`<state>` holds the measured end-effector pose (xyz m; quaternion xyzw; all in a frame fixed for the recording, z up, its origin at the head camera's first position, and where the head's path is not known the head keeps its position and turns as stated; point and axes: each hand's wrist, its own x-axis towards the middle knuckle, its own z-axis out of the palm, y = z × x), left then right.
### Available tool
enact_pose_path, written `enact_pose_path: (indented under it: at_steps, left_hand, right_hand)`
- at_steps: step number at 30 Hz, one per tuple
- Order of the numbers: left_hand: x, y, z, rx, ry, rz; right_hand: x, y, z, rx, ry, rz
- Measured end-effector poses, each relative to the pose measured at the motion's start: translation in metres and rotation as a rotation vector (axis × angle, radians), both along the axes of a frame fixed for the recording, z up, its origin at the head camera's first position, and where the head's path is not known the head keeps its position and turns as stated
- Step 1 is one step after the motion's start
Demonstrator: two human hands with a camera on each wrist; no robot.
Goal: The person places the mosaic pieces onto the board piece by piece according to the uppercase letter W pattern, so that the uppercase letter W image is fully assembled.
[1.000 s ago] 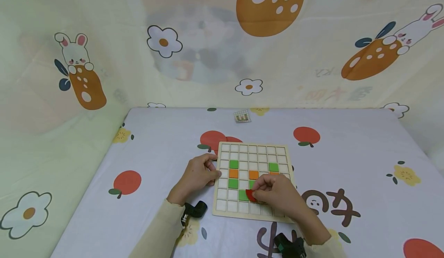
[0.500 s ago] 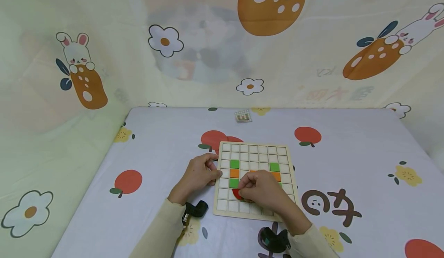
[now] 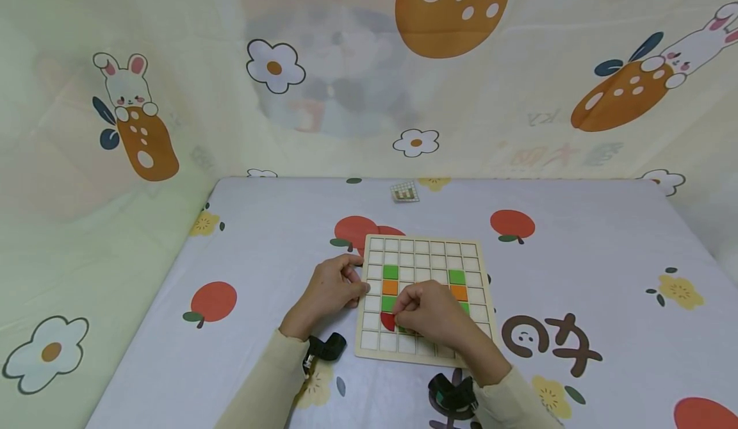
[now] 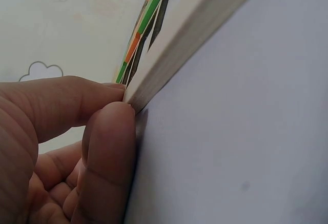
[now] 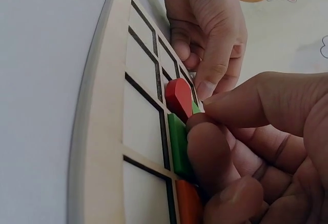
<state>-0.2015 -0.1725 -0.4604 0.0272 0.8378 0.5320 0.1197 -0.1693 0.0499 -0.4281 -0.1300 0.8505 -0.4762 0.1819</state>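
Observation:
A wooden grid board [image 3: 380,346] lies on the table, its pale cells partly filled with green and orange squares. At its left edge, my left hand [image 3: 331,288] grips the rim between thumb and finger; the left wrist view shows that board edge [image 4: 177,47] up close. My right hand [image 3: 435,314] pinches a small red piece with a rounded side [image 3: 388,321] over a lower-left cell, just below a green square [image 3: 389,303]. From the right wrist, the red piece [image 5: 178,98] looks tilted against its cell, beside a green piece [image 5: 179,144] and an orange one [image 5: 188,203]. My right hand hides several middle cells.
A small card with a printed grid pattern [image 3: 405,192] lies near the table's back edge. The patterned white cloth [image 3: 277,230] covers the table, and printed fabric walls [image 3: 323,153] rise at the back and sides. A black camera mount sits on each wrist.
My right hand has moved left across the board, carrying the red piece from near the lower middle to the lower-left cell. The left hand has stayed on the board's edge.

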Motion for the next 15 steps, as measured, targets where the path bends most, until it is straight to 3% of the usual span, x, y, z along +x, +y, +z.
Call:
enact_pose_path:
  at_steps: [15]
  left_hand:
    - [-0.0007,-0.0012,-0.0004,-0.002,0.016,-0.018]
  right_hand:
    - [0.0020,-0.0099,-0.0010,0.120,0.021,0.021]
